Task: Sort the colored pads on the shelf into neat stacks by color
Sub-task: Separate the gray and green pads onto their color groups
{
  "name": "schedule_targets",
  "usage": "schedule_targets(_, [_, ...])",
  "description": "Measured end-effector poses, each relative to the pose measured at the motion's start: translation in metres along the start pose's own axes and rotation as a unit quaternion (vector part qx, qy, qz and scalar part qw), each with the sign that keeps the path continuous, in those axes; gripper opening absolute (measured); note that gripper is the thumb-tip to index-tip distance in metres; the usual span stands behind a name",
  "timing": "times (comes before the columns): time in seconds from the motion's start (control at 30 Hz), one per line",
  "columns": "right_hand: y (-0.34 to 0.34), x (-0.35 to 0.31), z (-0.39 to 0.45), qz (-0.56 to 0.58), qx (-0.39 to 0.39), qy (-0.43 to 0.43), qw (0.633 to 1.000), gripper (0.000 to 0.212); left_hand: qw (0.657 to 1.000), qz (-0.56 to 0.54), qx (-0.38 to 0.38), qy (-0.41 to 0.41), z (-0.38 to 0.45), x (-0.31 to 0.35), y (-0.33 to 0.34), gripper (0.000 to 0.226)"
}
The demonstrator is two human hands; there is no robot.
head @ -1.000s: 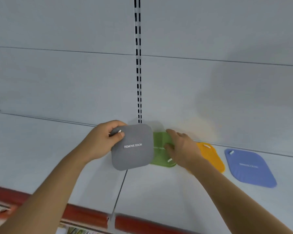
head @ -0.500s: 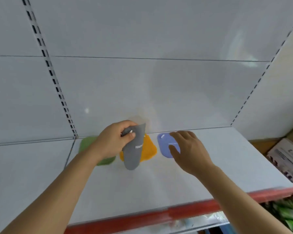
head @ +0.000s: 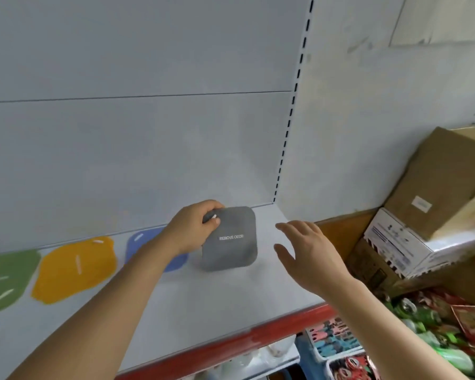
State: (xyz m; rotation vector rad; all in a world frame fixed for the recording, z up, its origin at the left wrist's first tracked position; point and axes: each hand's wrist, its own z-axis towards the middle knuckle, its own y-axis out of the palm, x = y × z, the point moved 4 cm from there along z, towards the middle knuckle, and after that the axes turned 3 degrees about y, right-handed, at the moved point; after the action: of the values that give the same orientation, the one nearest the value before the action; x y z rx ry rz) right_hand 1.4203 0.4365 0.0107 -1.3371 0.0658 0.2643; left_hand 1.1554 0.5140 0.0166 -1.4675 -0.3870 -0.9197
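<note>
Your left hand (head: 192, 229) has its grip pinched on the top left corner of the gray pad (head: 231, 239), which sits low over the white shelf (head: 217, 292) at the right end of the row, just right of the blue pad (head: 143, 242). The orange pad (head: 74, 270) and green pad (head: 6, 278) lie further left. Your right hand (head: 305, 250) hovers to the pad's right, fingers spread, holding nothing. The bare shelf for setting down lies directly beneath the pad, so the left hand looks better placed.
</note>
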Motion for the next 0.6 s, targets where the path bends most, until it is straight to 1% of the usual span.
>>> schedule_targets(0.1, [0.003, 0.022, 0.003, 0.006, -0.02, -0.009, 1.0, 0.051, 0.997, 0.062, 0.013, -0.041, 0.018, -0.014, 0.025, 0.024])
schedule_targets(0.23, [0.013, 0.031, 0.013, 0.016, -0.039, -0.034, 0.999, 0.051, 0.989, 0.107, 0.055, -0.088, 0.03, -0.027, 0.032, 0.027])
schedule_targets(0.3, [0.019, 0.031, 0.02, 0.018, -0.042, -0.042, 0.998, 0.051, 0.981, 0.163, 0.064, -0.085, 0.033, -0.028, 0.033, 0.03])
schedule_targets(0.37, [0.023, 0.027, 0.027, 0.016, -0.044, -0.049, 0.998, 0.052, 0.974, 0.213, 0.046, -0.069, 0.034, -0.028, 0.035, 0.038])
schedule_targets(0.47, [0.03, 0.018, 0.036, 0.012, -0.058, -0.066, 0.996, 0.057, 0.963, 0.265, 0.021, -0.052, 0.032, -0.026, 0.035, 0.054])
schedule_targets(0.53, [0.031, 0.011, 0.039, 0.007, -0.061, -0.082, 0.995, 0.059, 0.955, 0.294, 0.028, -0.039, 0.026, -0.023, 0.033, 0.055])
schedule_targets(0.6, [0.033, 0.003, 0.042, 0.011, -0.055, -0.098, 0.994, 0.06, 0.945, 0.321, 0.055, -0.02, 0.014, -0.02, 0.029, 0.049])
